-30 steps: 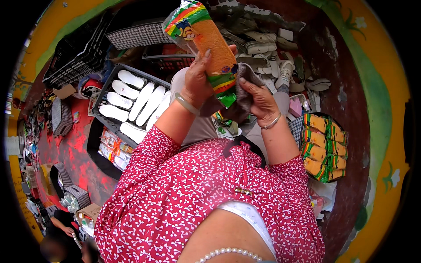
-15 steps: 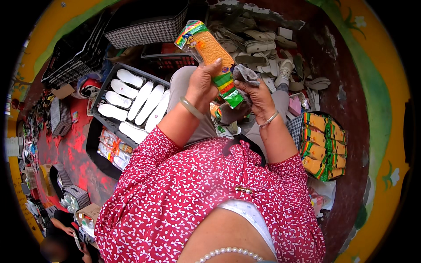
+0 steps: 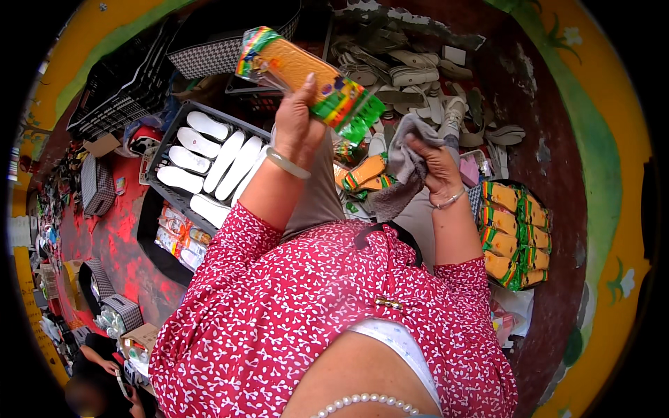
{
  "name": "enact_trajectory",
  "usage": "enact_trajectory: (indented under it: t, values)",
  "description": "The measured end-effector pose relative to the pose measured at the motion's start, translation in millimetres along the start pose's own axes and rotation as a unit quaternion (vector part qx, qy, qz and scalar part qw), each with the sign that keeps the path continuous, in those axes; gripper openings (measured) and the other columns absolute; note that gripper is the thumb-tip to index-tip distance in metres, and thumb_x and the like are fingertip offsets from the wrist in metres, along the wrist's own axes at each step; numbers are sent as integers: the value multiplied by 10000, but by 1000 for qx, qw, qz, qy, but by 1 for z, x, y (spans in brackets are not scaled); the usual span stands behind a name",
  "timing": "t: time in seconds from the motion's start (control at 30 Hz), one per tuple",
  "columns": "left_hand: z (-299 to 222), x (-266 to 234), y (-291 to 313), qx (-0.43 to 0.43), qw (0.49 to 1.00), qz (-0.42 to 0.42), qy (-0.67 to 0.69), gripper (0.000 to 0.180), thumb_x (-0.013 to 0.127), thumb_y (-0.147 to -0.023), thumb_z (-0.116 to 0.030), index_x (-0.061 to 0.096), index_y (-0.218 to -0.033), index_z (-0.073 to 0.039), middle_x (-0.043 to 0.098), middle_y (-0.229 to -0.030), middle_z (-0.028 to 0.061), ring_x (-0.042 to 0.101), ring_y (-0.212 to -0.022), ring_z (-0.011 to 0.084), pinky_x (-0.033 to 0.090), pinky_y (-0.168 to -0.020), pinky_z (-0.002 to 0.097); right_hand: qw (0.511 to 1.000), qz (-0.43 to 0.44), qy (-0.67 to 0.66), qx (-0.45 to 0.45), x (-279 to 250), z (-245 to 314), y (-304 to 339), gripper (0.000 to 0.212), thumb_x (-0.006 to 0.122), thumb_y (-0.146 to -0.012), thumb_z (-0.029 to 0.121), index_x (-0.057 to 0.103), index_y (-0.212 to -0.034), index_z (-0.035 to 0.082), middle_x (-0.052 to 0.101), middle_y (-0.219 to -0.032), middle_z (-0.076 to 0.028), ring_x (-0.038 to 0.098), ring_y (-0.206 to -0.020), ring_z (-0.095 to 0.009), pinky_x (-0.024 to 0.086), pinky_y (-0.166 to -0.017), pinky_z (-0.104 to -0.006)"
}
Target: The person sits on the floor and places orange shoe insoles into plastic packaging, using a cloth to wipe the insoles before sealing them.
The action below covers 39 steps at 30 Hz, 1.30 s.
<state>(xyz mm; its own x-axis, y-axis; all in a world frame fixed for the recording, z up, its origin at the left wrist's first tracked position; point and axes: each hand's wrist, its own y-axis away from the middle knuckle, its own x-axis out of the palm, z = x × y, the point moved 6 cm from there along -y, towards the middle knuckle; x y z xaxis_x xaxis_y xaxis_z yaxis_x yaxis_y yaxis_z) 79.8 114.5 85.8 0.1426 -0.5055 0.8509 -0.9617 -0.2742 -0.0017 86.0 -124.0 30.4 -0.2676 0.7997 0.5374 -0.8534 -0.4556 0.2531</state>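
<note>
Head view: where is the orange packet (image 3: pixel 306 80) located?

It is held raised in front of the body by the left hand (image 3: pixel 300 125), tilted from upper left down to lower right.

How is it placed relative to the fingers?

The thumb is laid across its upper face, near the middle of the lower edge. The other fingers are hidden behind it. The packet is clamped between thumb and fingers. One striped end is extended beyond the hand at upper left; the green end is extended at lower right.

What is held by the right hand (image 3: pixel 439 164)?

A grey cloth (image 3: pixel 408 157) is gripped there, bunched by the thumb and fingers and hung downward. The fingers are partly covered. The cloth is positioned near the packet's green end, apart from it.

What is located further out?

Loose orange packets (image 3: pixel 366 173) are seen below, between the legs. White insoles (image 3: pixel 230 164) are laid in a dark crate (image 3: pixel 174 200) at left. More packets (image 3: pixel 498 240) are stacked at right. Pale footwear (image 3: pixel 412 75) is piled beyond the hands.
</note>
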Motion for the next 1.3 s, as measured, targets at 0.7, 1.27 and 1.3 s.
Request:
enact_trajectory:
  t: [0.7, 1.27, 1.3]
  values:
    - [28, 32, 29, 94, 989, 99, -55, 225, 530, -915, -97, 500, -1127, -27, 600, -1073, 112, 601, -979, 200, 502, -860, 343, 949, 31, -313, -6, 78, -23, -10, 293, 541, -894, 90, 523, -1176, 12, 594, -1124, -135, 597, -1005, -261, 493, -877, -395]
    - [26, 20, 20, 49, 998, 17, 34, 311, 533, -908, -108, 455, -1196, -22, 576, -1107, 147, 557, -1054, 263, 439, -945, 426, 970, -123, -197, -66, 39, -40, -11, 283, 674, -759, -62, 599, -1016, 32, 637, -918, -76, 639, -782, -222, 557, -639, -363]
    - [25, 19, 19, 41, 999, 12, 34, 309, 530, -909, -109, 455, -1193, -15, 579, -1099, 150, 560, -1048, 266, 442, -943, 428, 972, -116, -194, -59, 39, -42, -10, 282, 677, -757, -59, 600, -1013, 30, 638, -912, -76, 640, -771, -220, 557, -627, -362]
